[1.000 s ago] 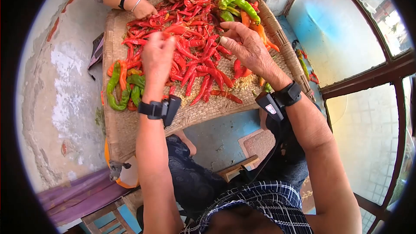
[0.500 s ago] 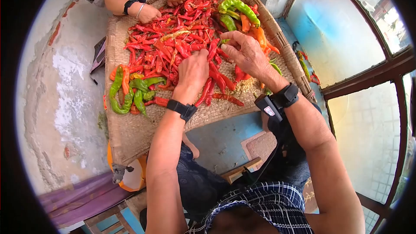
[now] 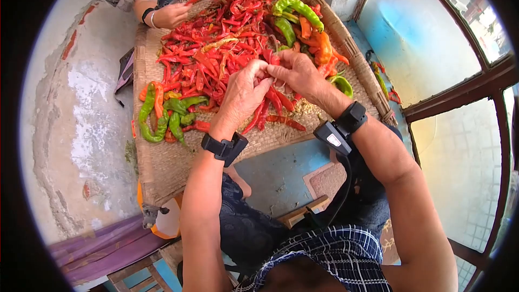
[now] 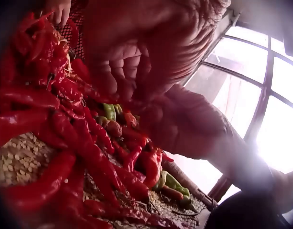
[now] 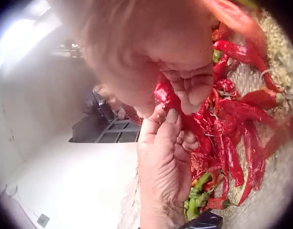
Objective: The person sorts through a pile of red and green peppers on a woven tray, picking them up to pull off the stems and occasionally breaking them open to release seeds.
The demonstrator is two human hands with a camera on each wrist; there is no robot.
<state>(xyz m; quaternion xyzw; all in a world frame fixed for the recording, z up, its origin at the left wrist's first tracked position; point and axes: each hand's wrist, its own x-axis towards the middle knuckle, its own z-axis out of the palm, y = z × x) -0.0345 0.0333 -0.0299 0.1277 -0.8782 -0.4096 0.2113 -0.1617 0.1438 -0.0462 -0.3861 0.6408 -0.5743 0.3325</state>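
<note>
First: Where is the red pepper (image 5: 166,95) you have in hand?

Second: Between your two hands, above the heap. One end shows at your fingertips; the rest runs behind your fingers, so its full length can't be told.

First: How should it handle for you?

Second: Light, I'd judge, with a thin, glossy skin that could slip a little and tear if you squeeze hard. It looks soft enough to give, so take it close to the end, with the pads rather than the nails.

First: And your fingers?

Second: Your left hand (image 3: 243,94) pinches it from one side, thumb against fingers. Your right hand (image 3: 305,78) meets it from the other, fingers curled round it and thumb near the left fingertips. Exactly which right finger bears on it, I can't tell.

First: What lies about them?

Second: The red heap (image 3: 203,57) lies beyond and to the left of your hands, and loose seeds (image 4: 22,157) show among the peppers on the woven tray (image 3: 162,170). Green peppers (image 3: 297,6) lie near the tray's right edge. Across from you, another person's hands (image 3: 170,16) hold a red pepper too.
</note>
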